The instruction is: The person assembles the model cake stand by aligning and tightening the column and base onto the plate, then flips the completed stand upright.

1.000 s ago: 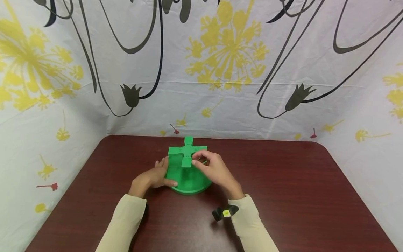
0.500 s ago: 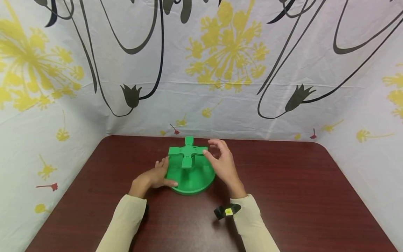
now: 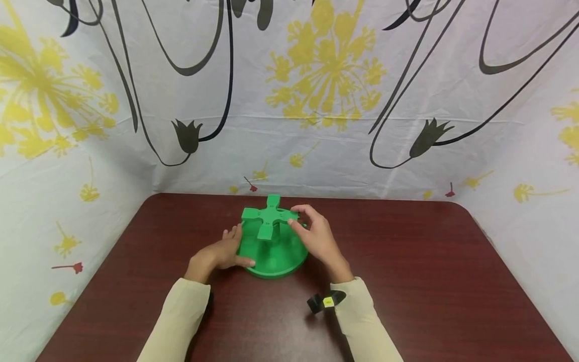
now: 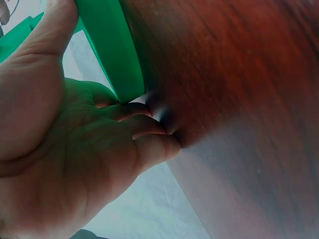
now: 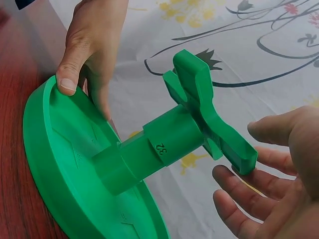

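At the head view's lower centre, a green base (image 3: 270, 274) stood on the counter (image 3: 420, 281), rim gripped by the left hand (image 3: 222, 251), some fingertips hidden; the right hand (image 3: 318, 240) curved half-open fingers beside the green cross (image 3: 269, 216), contact unclear.

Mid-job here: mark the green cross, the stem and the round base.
Green cross (image 3: 269, 216), head view, its centre.
Stem (image 5: 149, 149), right wrist view, its side.
Round base (image 5: 40, 149), right wrist view, its outer rim wall.
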Action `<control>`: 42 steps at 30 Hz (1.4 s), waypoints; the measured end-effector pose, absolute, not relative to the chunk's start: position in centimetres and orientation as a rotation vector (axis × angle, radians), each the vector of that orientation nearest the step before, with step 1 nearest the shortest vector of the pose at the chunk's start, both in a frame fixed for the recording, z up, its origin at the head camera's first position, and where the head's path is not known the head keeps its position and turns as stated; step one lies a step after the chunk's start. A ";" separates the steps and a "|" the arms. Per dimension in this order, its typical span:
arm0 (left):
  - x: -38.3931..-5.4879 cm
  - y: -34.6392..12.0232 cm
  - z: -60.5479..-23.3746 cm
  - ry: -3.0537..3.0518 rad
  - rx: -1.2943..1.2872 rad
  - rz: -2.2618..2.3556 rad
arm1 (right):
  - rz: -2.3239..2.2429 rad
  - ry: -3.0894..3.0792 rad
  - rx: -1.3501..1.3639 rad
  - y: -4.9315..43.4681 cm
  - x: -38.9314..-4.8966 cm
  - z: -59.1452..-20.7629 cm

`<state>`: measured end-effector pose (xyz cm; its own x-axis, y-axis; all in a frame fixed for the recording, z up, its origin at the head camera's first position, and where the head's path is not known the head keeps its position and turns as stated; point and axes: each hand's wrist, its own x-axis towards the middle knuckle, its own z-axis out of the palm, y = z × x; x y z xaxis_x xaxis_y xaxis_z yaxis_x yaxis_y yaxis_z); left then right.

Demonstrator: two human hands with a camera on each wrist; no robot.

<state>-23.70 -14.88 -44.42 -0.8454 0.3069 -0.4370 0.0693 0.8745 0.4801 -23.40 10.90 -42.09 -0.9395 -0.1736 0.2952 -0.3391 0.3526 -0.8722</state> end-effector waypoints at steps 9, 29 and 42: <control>-23.7 -14.8 -44.2 2.533 0.278 0.620 | 1.615 -2.443 0.480 10.9 -23.4 -42.0; -23.7 -14.9 -44.3 2.515 0.275 0.651 | 1.518 -2.488 0.529 10.4 -23.1 -42.0; -23.6 -14.8 -44.3 2.522 0.279 0.651 | 1.608 -2.509 0.603 9.3 -22.4 -41.8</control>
